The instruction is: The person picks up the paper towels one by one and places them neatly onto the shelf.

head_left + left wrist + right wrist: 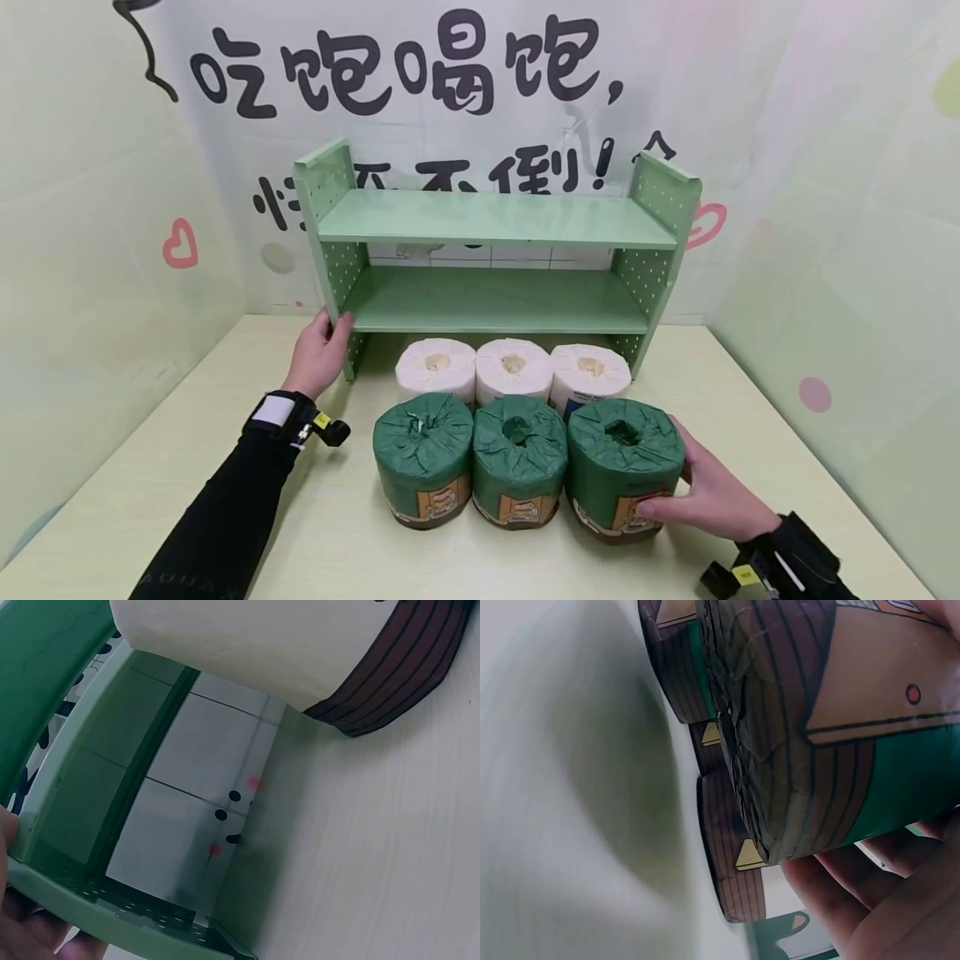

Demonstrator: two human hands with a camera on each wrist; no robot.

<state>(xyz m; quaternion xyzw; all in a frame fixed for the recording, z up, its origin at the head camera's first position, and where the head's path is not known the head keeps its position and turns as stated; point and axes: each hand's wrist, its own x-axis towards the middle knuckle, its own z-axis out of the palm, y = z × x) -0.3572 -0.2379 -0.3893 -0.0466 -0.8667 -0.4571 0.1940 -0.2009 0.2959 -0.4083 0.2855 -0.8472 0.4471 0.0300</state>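
My left hand [318,354] grips the lower left side panel of a light green shelf rack [495,218], thumb in front; in the left wrist view the fingers [45,930] lie along the panel edge. On the right, my right hand [712,492] holds a green-wrapped toilet roll [626,475], thumb across its front label and fingers behind. The right wrist view shows the crumpled brown underside of this roll [780,750], raised off the table. Two more green-wrapped rolls, one in the middle [521,458] and one at left [427,450], stand in a row beside it.
Behind the green row, three white-wrapped rolls [513,367] stand side by side at the front of the rack's bottom. The pale wooden table [165,467] meets printed cloth walls at the back [465,133] and both sides.
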